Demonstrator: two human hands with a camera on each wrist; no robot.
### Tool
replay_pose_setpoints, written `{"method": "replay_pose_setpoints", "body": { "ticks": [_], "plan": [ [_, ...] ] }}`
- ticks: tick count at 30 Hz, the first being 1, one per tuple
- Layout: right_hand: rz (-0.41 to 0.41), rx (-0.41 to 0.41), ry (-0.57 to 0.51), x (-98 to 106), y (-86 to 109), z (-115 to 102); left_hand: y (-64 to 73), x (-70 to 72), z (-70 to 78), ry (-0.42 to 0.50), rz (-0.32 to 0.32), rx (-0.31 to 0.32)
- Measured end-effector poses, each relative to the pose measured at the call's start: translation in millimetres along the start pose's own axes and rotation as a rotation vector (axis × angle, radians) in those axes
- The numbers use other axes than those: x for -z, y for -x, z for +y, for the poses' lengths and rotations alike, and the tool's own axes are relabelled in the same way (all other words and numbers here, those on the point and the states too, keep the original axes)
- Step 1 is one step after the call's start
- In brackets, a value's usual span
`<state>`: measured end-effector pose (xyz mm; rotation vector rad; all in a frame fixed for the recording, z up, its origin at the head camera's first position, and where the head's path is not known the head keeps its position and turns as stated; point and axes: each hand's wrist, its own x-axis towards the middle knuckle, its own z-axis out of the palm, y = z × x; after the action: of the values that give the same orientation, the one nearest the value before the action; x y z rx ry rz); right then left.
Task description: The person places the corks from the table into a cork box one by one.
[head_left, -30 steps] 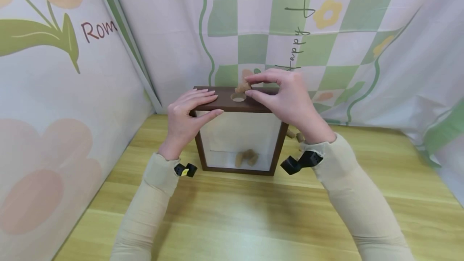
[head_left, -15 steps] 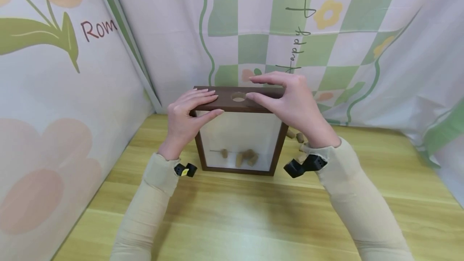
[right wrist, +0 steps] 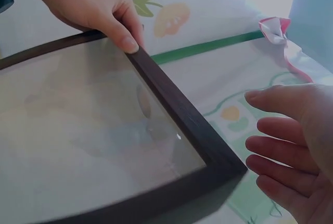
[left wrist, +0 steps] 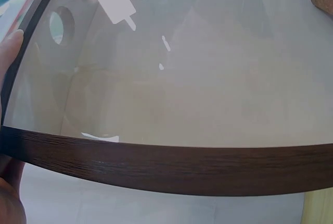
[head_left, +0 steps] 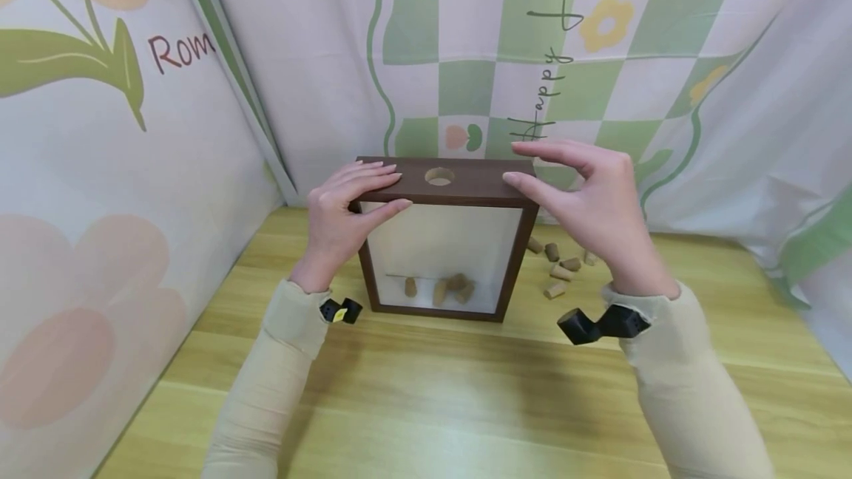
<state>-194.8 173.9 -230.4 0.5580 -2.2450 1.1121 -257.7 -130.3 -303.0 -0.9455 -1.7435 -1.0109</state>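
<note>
A dark brown framed display box (head_left: 446,198) with a clear front and a round hole in its top stands upright on the table. Several corks (head_left: 440,291) lie inside at the bottom. My left hand (head_left: 342,220) holds the box's top left corner, fingers flat along the top and thumb over the front edge. In the right wrist view that thumb (right wrist: 124,40) presses on the frame. My right hand (head_left: 592,202) is spread with nothing between thumb and fingers. It hovers by the box's top right corner, which the right wrist view shows close beside the fingertips.
Loose corks (head_left: 560,272) are scattered on the wooden table (head_left: 426,398) to the right of the box. A printed curtain (head_left: 466,35) hangs right behind it, and another printed panel (head_left: 100,242) stands along the left.
A cork pinched in my right hand over the hole was let go and now lies inside the box. My right hand has moved right, away from the hole. My left hand has stayed put.
</note>
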Motion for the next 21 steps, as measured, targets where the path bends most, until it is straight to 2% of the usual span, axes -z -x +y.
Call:
{"method": "replay_pose_setpoints", "body": {
  "ticks": [7, 11, 16, 21],
  "plan": [
    [0.050, -0.033, -0.036, 20.8, 9.7, 23.7, -0.2, 1.0, 0.6, -0.019, -0.014, -0.007],
    [0.061, -0.080, -0.053, 31.9, 17.0, 37.3, 0.0, 0.9, 0.3, -0.022, -0.014, -0.008],
    [0.038, -0.163, -0.022, 41.9, 26.5, 57.9, 0.4, -0.1, 0.2, -0.006, -0.007, 0.003],
    [-0.013, -0.240, 0.030, 43.7, 37.6, 80.8, 0.1, -0.2, 1.0, 0.004, 0.001, 0.008]
  ]
}}
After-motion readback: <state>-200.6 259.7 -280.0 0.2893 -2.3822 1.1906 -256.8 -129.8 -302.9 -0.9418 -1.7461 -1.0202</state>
